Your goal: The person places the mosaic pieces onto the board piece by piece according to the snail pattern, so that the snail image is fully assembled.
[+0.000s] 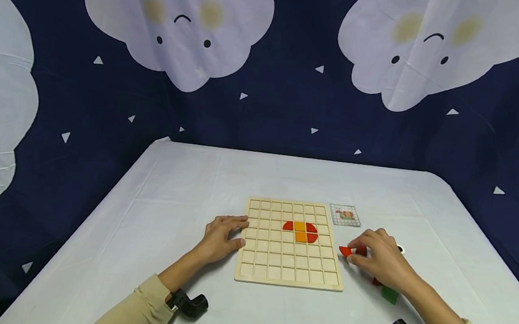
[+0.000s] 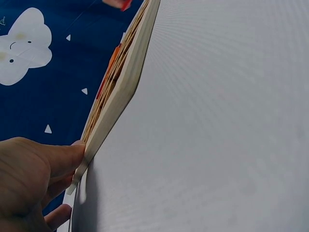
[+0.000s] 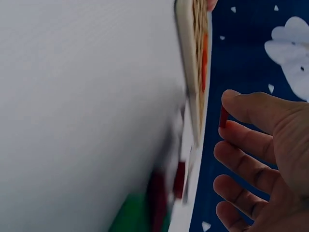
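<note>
A wooden grid board (image 1: 267,273) lies on the table with red and orange pieces (image 1: 300,232) set in some of its squares. At the board's left edge, my left hand (image 1: 220,237) touches the rim with thumb and fingers. To the right of the board, my right hand (image 1: 383,257) pinches a small red piece (image 1: 345,251) between thumb and index finger. The right wrist view shows this red piece (image 3: 223,117) edge-on. More red shows between the fingers in the head view; whether it is held cannot be told. A green piece (image 1: 389,295) lies below the right hand, partly covered.
A small pattern card (image 1: 345,215) with a grid and coloured picture lies beyond the board's right corner. Another red piece (image 3: 179,180) is on the table near the green one. A white cloth (image 1: 167,184) covers the table. A dark blue cloud-print curtain (image 1: 291,81) hangs behind.
</note>
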The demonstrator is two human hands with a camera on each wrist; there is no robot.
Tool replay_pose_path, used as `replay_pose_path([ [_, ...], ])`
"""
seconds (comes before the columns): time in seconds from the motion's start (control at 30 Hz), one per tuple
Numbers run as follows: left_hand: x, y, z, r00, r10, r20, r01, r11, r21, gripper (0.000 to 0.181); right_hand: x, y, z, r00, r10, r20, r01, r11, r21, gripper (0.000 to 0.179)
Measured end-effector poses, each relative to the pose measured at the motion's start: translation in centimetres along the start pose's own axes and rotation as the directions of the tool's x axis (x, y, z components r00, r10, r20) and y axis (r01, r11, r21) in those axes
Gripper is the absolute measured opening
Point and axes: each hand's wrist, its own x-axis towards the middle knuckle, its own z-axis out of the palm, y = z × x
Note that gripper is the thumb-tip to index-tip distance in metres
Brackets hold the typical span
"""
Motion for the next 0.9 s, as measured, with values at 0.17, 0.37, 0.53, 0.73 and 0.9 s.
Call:
replay_pose_path([
  [0.17, 0.1, 0.1, 0.0, 1.000, -0.001, -0.002, 0.001, 1.000, 0.005, 0.045, 1.7, -2.1, 0.8, 0.998, -0.051, -0.038, 0.052, 0.998, 0.025, 0.016],
  [0.37, 0.2, -0.1, 0.0, 1.000, 0.001, 0.000, -0.001, 1.000, 0.013, 0.045, 3.5, -4.5, 2.0, 0.997, -0.077, -0.031, 0.079, 0.995, 0.067, 0.016],
  [0.53, 0.2, -0.1, 0.0, 1.000, 0.000, -0.001, 0.000, 1.000, 0.015, 0.045, 4.9, -6.0, 3.2, 0.991, -0.120, -0.053, 0.122, 0.992, 0.035, 0.018],
  [0.73, 0.2, -0.1, 0.0, 1.000, -0.003, 0.004, 0.003, 1.000, 0.011, 0.044, 6.0, -7.0, 4.4, 0.990, -0.137, -0.018, 0.137, 0.990, 0.013, 0.019],
  [0.9, 0.1, -0.1, 0.0, 1.000, -0.007, 0.007, 0.007, 1.000, 0.010, 0.044, 6.6, -7.7, 5.1, 0.991, -0.137, 0.001, 0.137, 0.990, 0.011, 0.017],
])
